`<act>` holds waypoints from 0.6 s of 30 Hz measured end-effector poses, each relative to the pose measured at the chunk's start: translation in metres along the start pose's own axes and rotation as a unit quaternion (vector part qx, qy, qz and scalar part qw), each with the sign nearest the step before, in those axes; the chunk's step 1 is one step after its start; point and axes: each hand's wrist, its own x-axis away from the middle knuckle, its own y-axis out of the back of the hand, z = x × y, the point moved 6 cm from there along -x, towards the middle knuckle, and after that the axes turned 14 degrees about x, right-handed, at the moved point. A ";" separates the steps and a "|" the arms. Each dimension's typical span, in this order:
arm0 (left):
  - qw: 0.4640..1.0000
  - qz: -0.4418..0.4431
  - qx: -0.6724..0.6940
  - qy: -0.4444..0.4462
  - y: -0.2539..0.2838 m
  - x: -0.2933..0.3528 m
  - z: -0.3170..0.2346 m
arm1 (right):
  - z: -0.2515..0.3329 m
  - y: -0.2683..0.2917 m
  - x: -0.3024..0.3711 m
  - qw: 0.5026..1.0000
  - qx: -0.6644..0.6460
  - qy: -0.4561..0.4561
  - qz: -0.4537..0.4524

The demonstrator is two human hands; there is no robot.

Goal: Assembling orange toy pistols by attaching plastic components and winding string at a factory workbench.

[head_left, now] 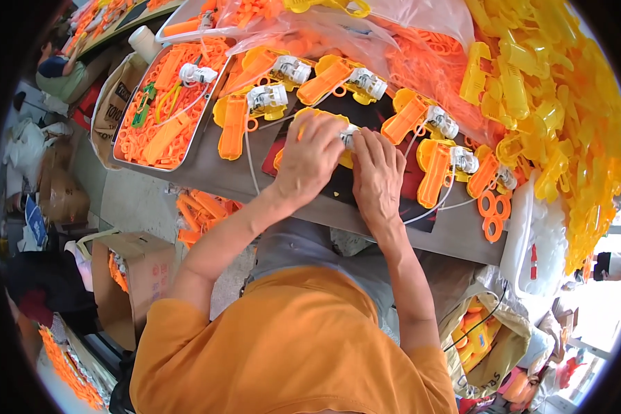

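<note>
On the grey worktable (214, 172), both hands press a yellow toy-gun shell (309, 117) lying on a dark mat (338, 183): the left hand (309, 157) covers it, the right hand (377, 172) seemingly pinches its small white motor unit (348, 134). Similar half-built orange-and-yellow shells (435, 165) lie around.

Orange short-sleeved shirt, grey trousers, bare forearms, no gloves or watch.

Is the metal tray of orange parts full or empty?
Full: the metal tray is heaped with orange plastic parts edge to edge.
</note>
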 end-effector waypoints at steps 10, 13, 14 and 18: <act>0.996 0.063 0.070 -0.005 0.008 0.008 0.001 | -0.002 -0.007 -0.002 0.992 -0.068 -0.091 -0.058; 0.998 0.045 0.009 -0.046 0.008 -0.008 -0.001 | -0.004 -0.005 -0.003 0.993 -0.065 -0.080 -0.063; 0.998 0.048 0.029 -0.039 0.004 -0.004 0.004 | -0.003 -0.007 -0.002 0.993 -0.065 -0.082 -0.055; 0.997 0.059 0.024 -0.031 -0.005 0.002 0.009 | -0.007 -0.004 -0.002 0.989 -0.120 -0.077 -0.029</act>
